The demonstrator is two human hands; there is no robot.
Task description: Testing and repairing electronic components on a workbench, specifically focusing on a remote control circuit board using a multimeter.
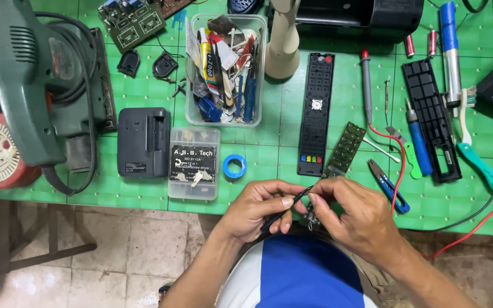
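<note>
My left hand (258,210) grips a thin black probe (290,206) near the table's front edge, its tip pointing up and to the right. My right hand (354,215) pinches a small dark part (311,218) against that tip; the part is mostly hidden by my fingers. Just above my hands, a green circuit board (346,148) lies tilted on the mat. Beside it lies a long black remote front (316,114) with coloured buttons.
On the green mat (269,154): a clear tub of tools (226,68), a screwdriver-bit case (194,162), a black charger (144,142), a blue tape roll (234,166), a green sander (35,80), snips (388,185), a blue screwdriver (417,140), a black remote back (432,120) and red and black leads (475,222).
</note>
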